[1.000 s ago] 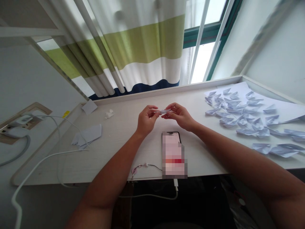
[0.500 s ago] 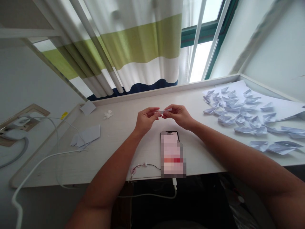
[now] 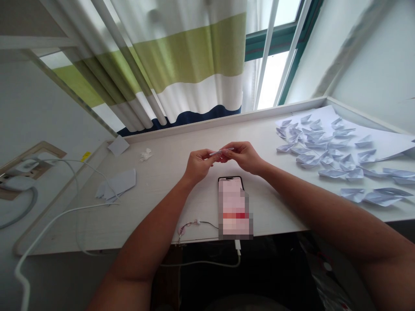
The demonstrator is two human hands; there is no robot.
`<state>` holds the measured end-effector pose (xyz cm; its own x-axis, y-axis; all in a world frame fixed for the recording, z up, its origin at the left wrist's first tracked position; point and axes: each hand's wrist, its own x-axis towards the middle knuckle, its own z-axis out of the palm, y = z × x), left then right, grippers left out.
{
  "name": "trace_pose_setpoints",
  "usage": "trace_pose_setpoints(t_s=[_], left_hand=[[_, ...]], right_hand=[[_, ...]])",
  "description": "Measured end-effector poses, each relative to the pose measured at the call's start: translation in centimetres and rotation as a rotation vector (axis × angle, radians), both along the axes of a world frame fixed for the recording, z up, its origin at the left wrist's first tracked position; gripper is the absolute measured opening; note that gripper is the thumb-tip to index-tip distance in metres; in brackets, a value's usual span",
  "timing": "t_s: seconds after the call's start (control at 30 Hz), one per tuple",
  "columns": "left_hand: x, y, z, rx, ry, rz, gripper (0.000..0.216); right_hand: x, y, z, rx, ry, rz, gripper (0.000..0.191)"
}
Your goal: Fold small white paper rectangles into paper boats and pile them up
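Between my two hands is a small folded piece of white paper point(image 3: 221, 151), seen nearly edge-on above the table. My left hand point(image 3: 198, 165) pinches its left end, fingers closed. My right hand point(image 3: 245, 156) grips the right end between thumb and fingers. The fingertips of both hands almost meet, and they hide part of the folds. Just below the hands a phone point(image 3: 231, 194) lies face up, its screen blurred out. Off to the right, several folded paper boats point(image 3: 324, 149) are spread over the table.
White sheets point(image 3: 385, 140) lie under some of the boats. At left are a stack of paper pieces point(image 3: 121, 185), a small paper square point(image 3: 118, 146) and a crumpled tissue point(image 3: 146, 154). A white cable point(image 3: 65, 216) crosses the left edge; a beaded strap point(image 3: 189, 223) trails from the phone.
The folded paper has tilted slightly, its right end now higher, and more of its edge shows. My left fingers have drawn in closer around it. The rest is unchanged.
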<state>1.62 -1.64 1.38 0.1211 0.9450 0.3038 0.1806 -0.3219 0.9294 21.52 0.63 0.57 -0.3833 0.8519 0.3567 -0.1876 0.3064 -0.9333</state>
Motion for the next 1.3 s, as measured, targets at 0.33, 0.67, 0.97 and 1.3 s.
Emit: trace_pose_setpoints(t_s=[0.33, 0.67, 0.97, 1.3], left_hand=[[-0.3, 0.0, -0.1, -0.093, 0.016, -0.115, 0.034], [-0.9, 0.0, 0.4, -0.246, -0.013, -0.196, 0.036], [-0.8, 0.5, -0.5, -0.154, 0.069, -0.122, 0.049], [-0.7, 0.5, -1.4, 0.028, 0.232, -0.060, 0.030]], right_hand=[[0.5, 0.5, -0.6, -0.027, -0.044, 0.032, 0.046], [0.6, 0.7, -1.0, -0.024, -0.063, -0.030, 0.049], [0.8, 0.8, -1.3, -0.052, -0.082, -0.031, 0.044], [0.8, 0.5, -0.8, 0.017, -0.215, -0.080, 0.037]])
